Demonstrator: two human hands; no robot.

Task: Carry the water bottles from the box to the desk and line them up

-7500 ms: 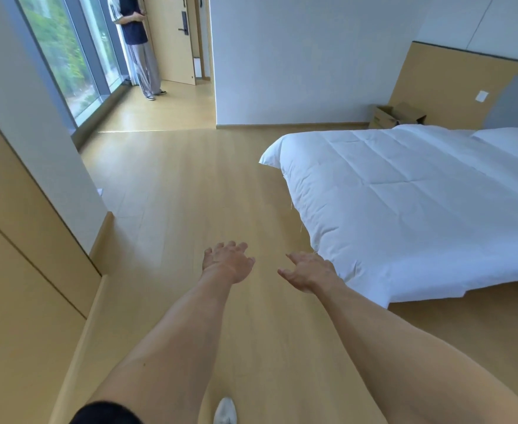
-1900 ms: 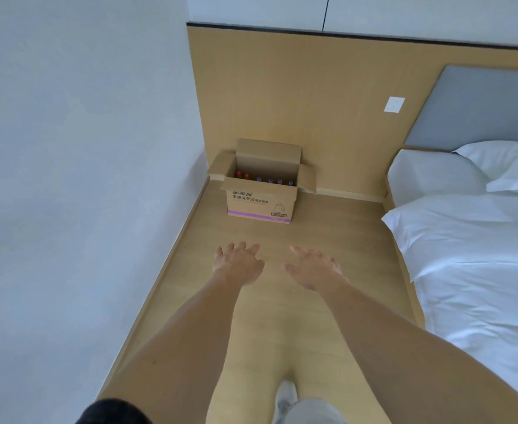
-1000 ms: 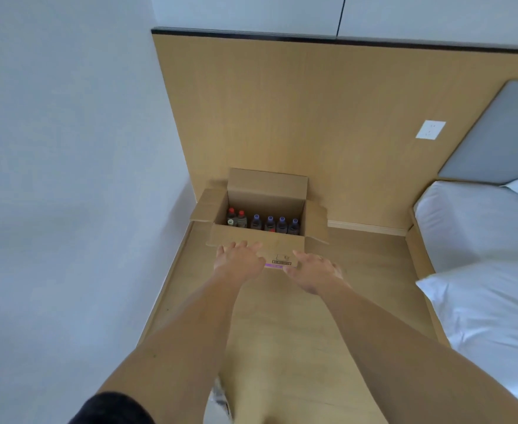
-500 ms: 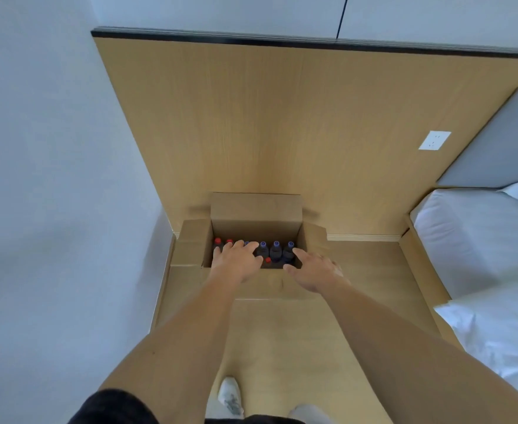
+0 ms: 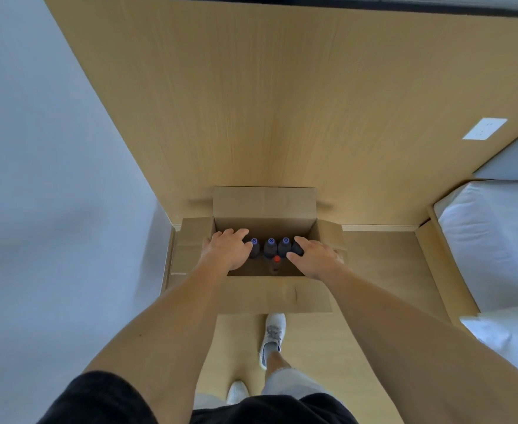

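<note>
An open cardboard box [image 5: 279, 293] stands on the wooden floor against the wood wall panel. Inside it stand several water bottles: a row with purple caps [image 5: 270, 245] and one with a red cap [image 5: 277, 261] nearer to me. My left hand [image 5: 225, 251] reaches into the left side of the box, fingers extended over the bottles there. My right hand [image 5: 312, 255] reaches into the right side, its fingers curling over the rightmost bottle [image 5: 296, 249]. Neither hand plainly grips a bottle. The desk is out of view.
A white wall [image 5: 52, 179] runs close on the left. The bed [image 5: 496, 240] with white bedding lies to the right, its wooden frame beside the box. My feet in white shoes [image 5: 272, 335] stand on the floor just before the box.
I have walked across the room to the box and bent over it. Both hands have moved from in front of the box to inside its opening, over the bottles.
</note>
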